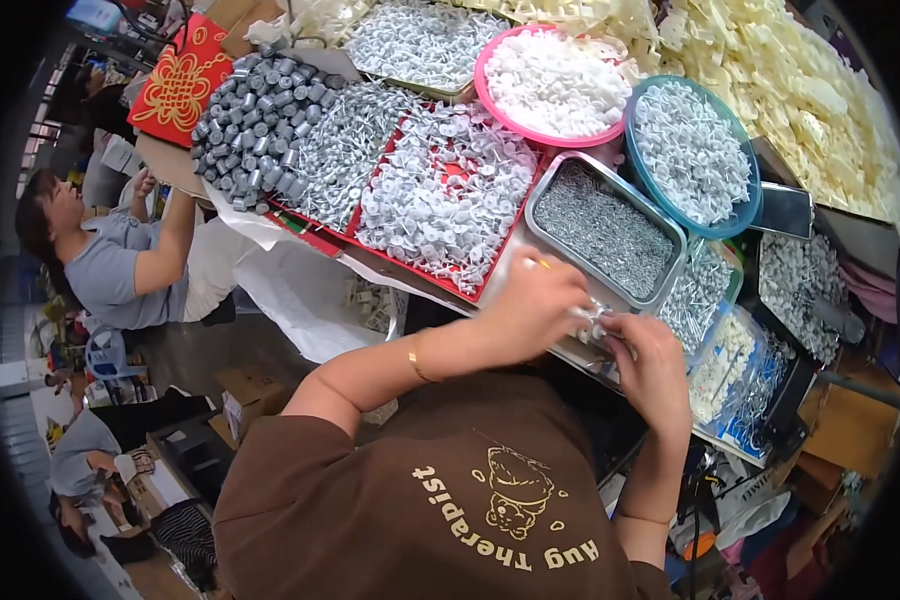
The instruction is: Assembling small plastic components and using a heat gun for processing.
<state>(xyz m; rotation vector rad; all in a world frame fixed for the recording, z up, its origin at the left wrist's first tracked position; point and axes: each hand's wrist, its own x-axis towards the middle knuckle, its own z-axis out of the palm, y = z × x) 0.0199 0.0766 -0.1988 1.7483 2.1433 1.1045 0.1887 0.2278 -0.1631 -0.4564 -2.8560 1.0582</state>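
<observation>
My two hands meet at the near edge of the table, close to the metal tray (560, 274) of tiny silver pieces. My left hand (535, 305) has its fingers closed in a pinch on a small white-and-silver part (592, 320). Fingertips of my right hand (652, 362) are pinched at the same part from the other side. The part's exact kind is too small to make out, and fingers hide some of it. Just right of the hands lies a heap of silver pin-like pieces (698, 293).
Around stand a red tray of white plastic pieces (420, 200), grey metal cylinders (260, 125), a pink basin (483, 75), a teal basin (748, 215) and a phone-like dark slab (785, 210). Cream plastic parts (780, 100) pile up far right. Another person (120, 265) sits at left.
</observation>
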